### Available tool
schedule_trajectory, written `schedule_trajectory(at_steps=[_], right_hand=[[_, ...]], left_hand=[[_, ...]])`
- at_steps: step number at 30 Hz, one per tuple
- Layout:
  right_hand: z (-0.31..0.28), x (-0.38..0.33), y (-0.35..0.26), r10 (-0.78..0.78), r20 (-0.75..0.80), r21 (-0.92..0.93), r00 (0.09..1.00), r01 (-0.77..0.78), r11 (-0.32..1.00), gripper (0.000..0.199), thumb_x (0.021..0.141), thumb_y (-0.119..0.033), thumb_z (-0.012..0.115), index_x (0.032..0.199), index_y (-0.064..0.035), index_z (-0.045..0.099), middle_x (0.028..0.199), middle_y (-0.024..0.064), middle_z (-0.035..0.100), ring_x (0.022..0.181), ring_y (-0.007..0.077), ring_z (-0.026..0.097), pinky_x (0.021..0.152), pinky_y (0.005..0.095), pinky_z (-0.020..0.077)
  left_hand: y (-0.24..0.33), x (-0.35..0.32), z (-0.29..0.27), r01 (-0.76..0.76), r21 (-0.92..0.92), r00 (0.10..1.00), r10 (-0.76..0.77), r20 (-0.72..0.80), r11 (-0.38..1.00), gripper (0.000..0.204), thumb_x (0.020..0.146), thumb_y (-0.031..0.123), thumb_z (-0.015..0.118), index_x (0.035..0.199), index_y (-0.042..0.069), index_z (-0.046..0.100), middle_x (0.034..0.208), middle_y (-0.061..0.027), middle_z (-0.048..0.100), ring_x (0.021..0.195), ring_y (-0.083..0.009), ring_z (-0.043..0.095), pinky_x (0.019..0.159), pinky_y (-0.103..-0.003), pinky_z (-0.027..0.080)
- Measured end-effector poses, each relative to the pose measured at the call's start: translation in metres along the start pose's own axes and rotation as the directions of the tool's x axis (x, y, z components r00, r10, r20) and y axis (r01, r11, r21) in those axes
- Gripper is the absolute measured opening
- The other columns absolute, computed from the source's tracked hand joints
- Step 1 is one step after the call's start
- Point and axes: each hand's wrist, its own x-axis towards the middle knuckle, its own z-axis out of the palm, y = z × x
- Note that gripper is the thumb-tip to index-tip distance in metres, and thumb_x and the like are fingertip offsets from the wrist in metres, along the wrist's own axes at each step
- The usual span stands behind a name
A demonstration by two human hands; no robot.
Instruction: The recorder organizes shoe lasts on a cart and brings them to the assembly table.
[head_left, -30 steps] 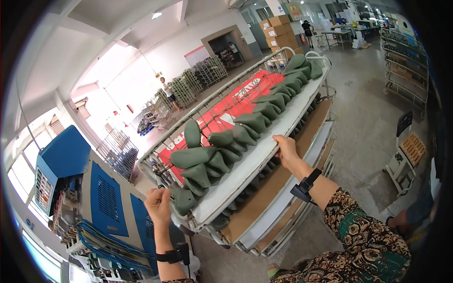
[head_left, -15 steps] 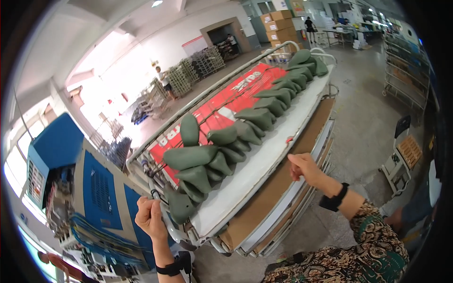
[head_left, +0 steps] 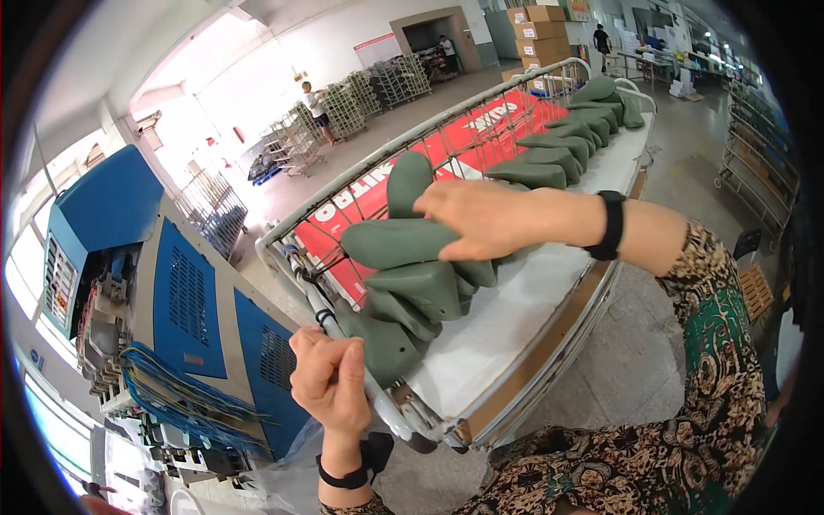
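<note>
My right hand (head_left: 493, 219) reaches across the cart, palm down and open, with its fingers stretched toward an upright green shoe last (head_left: 408, 184). It covers the right end of another green shoe last (head_left: 390, 243) lying below it; whether it touches either one I cannot tell. My left hand (head_left: 330, 382) is closed in a fist beside the near-left end of the cart's rail; what its fingers hold, if anything, is hidden. Close to that fist, a green shoe last (head_left: 382, 348) with a small dark hole rests at the row's near end. More green shoe lasts (head_left: 549, 167) run along the cart top.
The wheeled cart (head_left: 515, 339) has a white top, wire sides and a red printed panel (head_left: 348, 223). A blue and beige machine (head_left: 184, 300) stands close on the left. Wire racks (head_left: 751, 163) are on the right; cartons (head_left: 541, 39) and people (head_left: 316, 112) are farther off.
My right hand has moved left and away from me, from the cart's right side to above the lasts, and its fingers have opened. The view has shifted; my left hand stays closed beside the rail.
</note>
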Motion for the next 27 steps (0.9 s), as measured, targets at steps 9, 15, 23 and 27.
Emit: schedule_trajectory(at_steps=[9,15,23,27], right_hand=[[0.010,0.037,-0.012,0.208,0.577,-0.174,0.790,-0.129,0.976,0.069,0.069,-0.017,0.061,0.124,0.0044,0.026,0.102,0.0201,0.050,0.089,0.0332,0.055,0.071,0.0403,0.0459],[0.024,0.025,-0.013,0.122,0.368,-0.327,0.922,0.006,0.945,0.073,0.062,-0.011,0.064,0.124,0.0083,0.031,0.096,0.0205,0.051,0.083,0.0319,0.056,0.066,0.0386,0.0474],[-0.003,-0.024,0.002,0.088,0.095,-0.236,0.992,-0.064,0.970,0.057,0.071,-0.016,0.058,0.118,0.0074,0.037,0.094,0.0203,0.051,0.082,0.0311,0.056,0.069,0.0367,0.0471],[-0.052,-0.097,-0.005,0.502,-0.037,0.624,0.864,-0.372,0.688,0.050,0.077,-0.016,0.054,0.119,0.0044,0.036,0.105,0.0193,0.051,0.095,0.0266,0.053,0.081,0.0330,0.0430]], left_hand=[[0.000,-0.002,-0.003,-0.022,-0.007,0.999,0.022,-0.029,1.000,0.006,0.069,0.007,0.063,0.066,0.003,0.059,0.051,0.0000,0.038,0.053,-0.0138,0.033,0.070,-0.033,0.033],[-0.002,0.000,0.000,0.035,-0.017,0.999,-0.035,-0.012,0.999,0.007,0.075,0.005,0.060,0.069,0.000,0.058,0.058,-0.0002,0.043,0.063,-0.0132,0.034,0.076,-0.031,0.031],[0.008,0.000,-0.005,0.107,0.044,0.994,-0.106,-0.028,0.993,0.010,0.078,0.003,0.056,0.068,0.001,0.058,0.050,0.0032,0.037,0.056,-0.0059,0.033,0.082,-0.032,0.032],[0.055,-0.006,-0.007,0.196,0.131,0.970,-0.173,-0.169,0.972,0.013,0.084,0.005,0.050,0.089,-0.004,0.057,0.079,-0.0040,0.056,0.068,-0.0069,0.049,0.066,-0.018,0.038]])
